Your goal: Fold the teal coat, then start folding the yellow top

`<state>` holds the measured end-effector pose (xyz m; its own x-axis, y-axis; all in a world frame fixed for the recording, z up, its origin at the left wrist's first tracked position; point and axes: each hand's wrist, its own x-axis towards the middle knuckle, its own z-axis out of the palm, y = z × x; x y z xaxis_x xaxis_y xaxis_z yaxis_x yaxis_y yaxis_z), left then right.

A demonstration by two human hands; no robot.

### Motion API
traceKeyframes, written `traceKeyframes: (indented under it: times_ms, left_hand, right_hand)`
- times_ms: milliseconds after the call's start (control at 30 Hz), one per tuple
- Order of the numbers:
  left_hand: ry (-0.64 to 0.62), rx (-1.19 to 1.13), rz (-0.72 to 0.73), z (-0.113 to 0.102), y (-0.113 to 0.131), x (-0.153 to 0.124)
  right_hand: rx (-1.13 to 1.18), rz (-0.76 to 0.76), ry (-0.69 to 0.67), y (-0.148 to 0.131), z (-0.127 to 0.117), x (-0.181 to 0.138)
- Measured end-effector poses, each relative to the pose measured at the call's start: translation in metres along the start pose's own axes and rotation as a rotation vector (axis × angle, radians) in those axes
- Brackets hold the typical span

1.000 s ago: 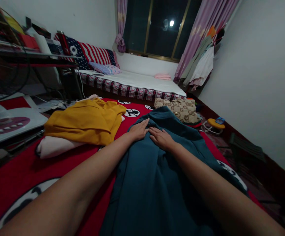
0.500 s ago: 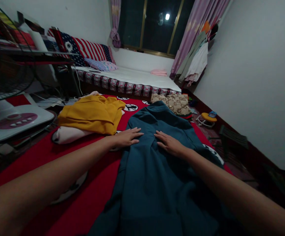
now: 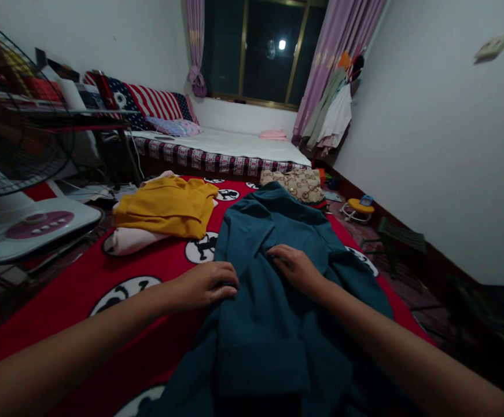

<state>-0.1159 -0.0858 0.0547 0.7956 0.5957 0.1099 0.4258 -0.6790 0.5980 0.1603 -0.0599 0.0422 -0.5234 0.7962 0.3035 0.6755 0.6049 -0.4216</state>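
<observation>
A teal long-sleeved garment [image 3: 256, 318] lies spread lengthwise in front of me, its wide hem band nearest and its upper end away from me. My left hand [image 3: 212, 284] is at the garment's left edge, fingers bent round the cloth, thumb below them. On the garment's middle, my right hand [image 3: 297, 266] has its fingers curled onto the fabric beside a diagonal crease. The fingertips of both hands are partly hidden in the cloth. Under everything is a red blanket [image 3: 82, 289] with black-and-white round figures.
To the left are folded yellow clothes [image 3: 165, 205] on a pale roll of cloth [image 3: 136, 240]. A brown patterned folded fabric [image 3: 295, 185] lies beyond the garment. A fan [image 3: 30, 226] stands at left, stools [image 3: 358, 209] at right, and a bed [image 3: 230, 145] by the window.
My left hand has slid nearer to me along the garment's edge. Both hands' fingers, stretched flat before, are now bent on the cloth. The view has tilted and shifted slightly right.
</observation>
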Motion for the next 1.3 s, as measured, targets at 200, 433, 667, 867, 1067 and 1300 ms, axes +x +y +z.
traceKeyframes:
  times_ms: [200, 433, 667, 867, 1067, 1300]
  left_hand:
    - [0.032, -0.004, -0.076, 0.009, -0.01, 0.0]
    - [-0.015, 0.079, -0.041, 0.013, -0.011, -0.001]
    - [-0.034, 0.028, -0.016, 0.002, 0.0, -0.004]
    - [-0.084, -0.019, 0.066, -0.007, 0.059, -0.041]
    - [-0.169, 0.208, 0.16, 0.024, 0.082, -0.052]
    - [-0.155, 0.115, -0.042, -0.016, 0.093, -0.045]
  right_hand:
    - [-0.265, 0.256, -0.054, -0.001, 0.012, 0.029]
    - [-0.411, 0.411, -0.03, 0.006, 0.001, 0.035]
    - [-0.313, 0.374, -0.043, 0.007, -0.016, 0.0]
    - [0.148, -0.141, -0.02, -0.053, -0.048, -0.069]
    - [-0.014, -0.325, -0.26, -0.076, -0.032, -0.102]
    - [0.253, -0.139, -0.142, -0.102, -0.025, -0.087]
